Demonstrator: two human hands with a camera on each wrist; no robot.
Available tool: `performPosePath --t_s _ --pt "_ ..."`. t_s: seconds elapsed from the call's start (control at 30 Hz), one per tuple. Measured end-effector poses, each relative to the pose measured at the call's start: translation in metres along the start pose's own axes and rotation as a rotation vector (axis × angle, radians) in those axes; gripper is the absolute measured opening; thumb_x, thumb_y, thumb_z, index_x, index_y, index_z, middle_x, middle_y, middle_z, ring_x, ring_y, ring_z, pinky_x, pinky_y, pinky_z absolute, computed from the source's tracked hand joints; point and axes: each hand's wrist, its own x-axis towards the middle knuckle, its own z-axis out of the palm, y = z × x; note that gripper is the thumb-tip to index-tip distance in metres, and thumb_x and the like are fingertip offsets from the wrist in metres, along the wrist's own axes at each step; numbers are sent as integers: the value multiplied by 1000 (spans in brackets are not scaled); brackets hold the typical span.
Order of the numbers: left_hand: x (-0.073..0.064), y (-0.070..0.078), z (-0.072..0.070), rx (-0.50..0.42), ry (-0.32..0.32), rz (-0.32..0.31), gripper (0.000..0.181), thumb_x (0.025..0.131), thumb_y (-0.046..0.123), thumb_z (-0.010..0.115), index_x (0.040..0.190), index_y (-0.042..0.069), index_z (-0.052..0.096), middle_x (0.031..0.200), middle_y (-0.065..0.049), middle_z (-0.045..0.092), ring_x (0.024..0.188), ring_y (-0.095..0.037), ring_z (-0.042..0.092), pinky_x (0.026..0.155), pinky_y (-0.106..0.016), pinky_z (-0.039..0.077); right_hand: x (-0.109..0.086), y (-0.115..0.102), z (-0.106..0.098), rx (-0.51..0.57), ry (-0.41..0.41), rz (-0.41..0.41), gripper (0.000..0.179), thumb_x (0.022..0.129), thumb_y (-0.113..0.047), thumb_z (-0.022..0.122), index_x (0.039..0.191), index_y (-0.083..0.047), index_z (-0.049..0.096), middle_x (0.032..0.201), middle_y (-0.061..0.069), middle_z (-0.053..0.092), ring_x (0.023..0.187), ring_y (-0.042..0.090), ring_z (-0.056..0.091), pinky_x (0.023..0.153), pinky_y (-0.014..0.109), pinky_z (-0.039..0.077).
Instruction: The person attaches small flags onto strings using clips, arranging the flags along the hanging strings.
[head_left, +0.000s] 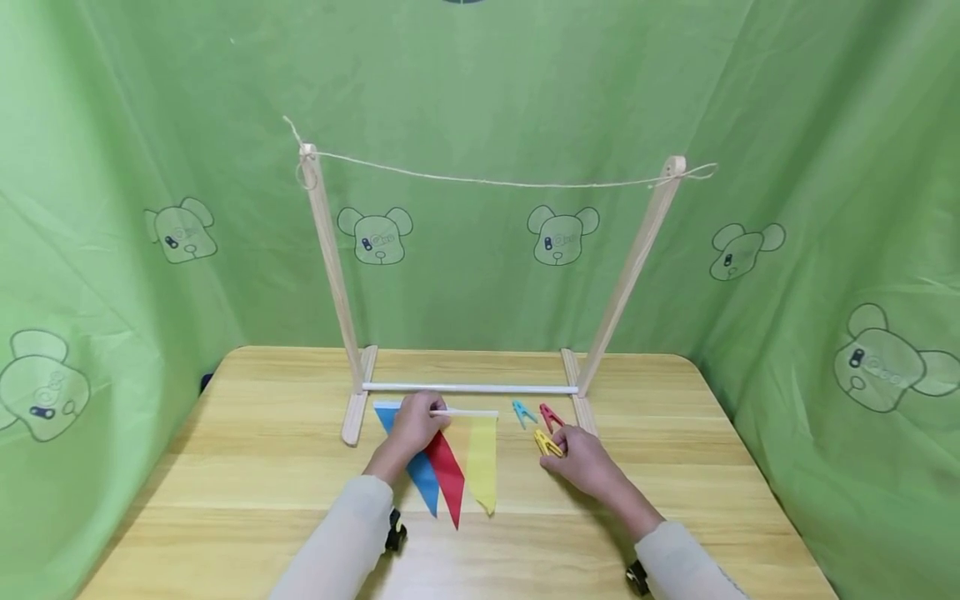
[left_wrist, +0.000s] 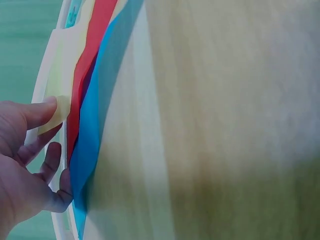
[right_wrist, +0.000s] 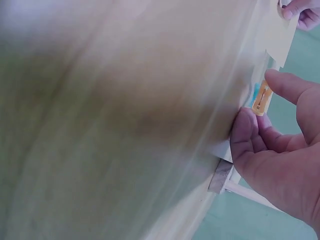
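Note:
A string of pennants has a white top strip [head_left: 472, 412], a blue flag [head_left: 423, 479], a red flag [head_left: 448, 475] and a yellow flag [head_left: 482, 467]. My left hand [head_left: 420, 421] pinches the strip near its middle, and the flags hang down over the table. On the right, my right hand [head_left: 585, 458] holds a yellow clothespin [head_left: 548, 443] between thumb and fingers, low over the tabletop. Just beyond it lie a red clothespin [head_left: 551, 417] and a light blue clothespin [head_left: 523, 412]. The right wrist view shows the yellow clothespin [right_wrist: 261, 100] at the fingertips.
A wooden stand rises behind, with a left post [head_left: 330, 267], a right post [head_left: 633, 271] and a white crossbar [head_left: 472, 388] low between them. Thin twine [head_left: 480, 180] sags between the post tops. Green curtains [head_left: 480, 100] surround the wooden table [head_left: 240, 467].

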Motion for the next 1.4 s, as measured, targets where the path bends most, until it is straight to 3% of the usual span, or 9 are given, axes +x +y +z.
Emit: performPosePath --t_s 0.3,0.5,0.7,0.87,1.07,1.4 --pt "-2 -2 -3 -67 -33 20 12 89 4 77 85 11 69 81 -1 66 75 -15 56 68 -28 51 -4 -3 -5 84 -3 7 30 85 -12 83 105 0 62 82 5 59 68 15 52 52 22 43" --pt "-3 0 -7 -133 -9 2 13 88 2 79 85 11 69 82 -1 67 77 -15 58 69 -27 52 -3 -5 -6 130 18 21 29 88 -11 77 110 1 63 83 6 59 63 15 53 48 22 45" --pt "-4 6 -14 -208 4 -10 9 91 4 77 88 10 72 86 -2 70 80 -15 62 71 -28 54 -1 -8 -9 115 63 6 28 89 -11 75 112 1 63 88 7 59 71 15 53 53 21 45" --pt "-5 9 -18 -233 22 18 4 91 5 77 90 7 74 89 -4 72 82 -15 64 73 -29 57 -1 -12 -12 107 88 -2 28 90 -11 72 114 1 63 94 7 58 79 17 53 59 21 46" --pt "-8 10 -20 -236 50 39 4 92 9 78 94 7 76 87 -2 72 75 -13 59 67 -26 52 -2 -16 -17 95 143 -50 25 88 -8 69 112 -1 65 95 7 57 83 17 54 67 21 48" --pt "-10 16 -27 -256 100 51 9 92 13 78 97 6 76 81 -3 70 73 -13 57 61 -25 49 0 -21 -37 172 188 -94 29 90 -8 76 116 -1 64 95 8 62 84 16 58 69 18 55"
